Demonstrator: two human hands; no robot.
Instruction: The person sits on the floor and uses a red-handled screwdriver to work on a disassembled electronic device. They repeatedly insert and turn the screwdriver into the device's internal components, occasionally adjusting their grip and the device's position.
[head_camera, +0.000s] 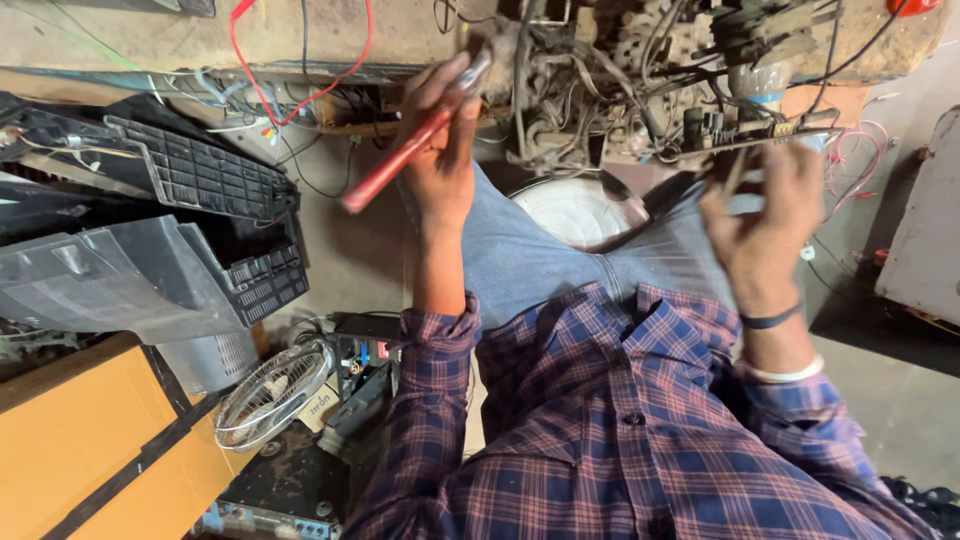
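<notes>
My left hand (440, 150) grips a red-handled screwdriver (395, 168). Its metal end points up at a dusty circuit board (620, 90) thick with wires and components, which lies over my knees. My right hand (765, 220) is blurred, with fingers spread just under the board's right edge (760, 140); it holds nothing that I can see. A black band and a white bangle sit on that wrist. My checked shirt sleeves and blue jeans fill the lower middle.
Black plastic casing shells (200, 175) are stacked at the left above a cardboard box (80, 440). A small wire-guard fan (270, 395) and a black metal unit (365, 350) stand by my left elbow. Red wires (300, 95) hang at the top; a white round lid (575, 210) lies between my legs.
</notes>
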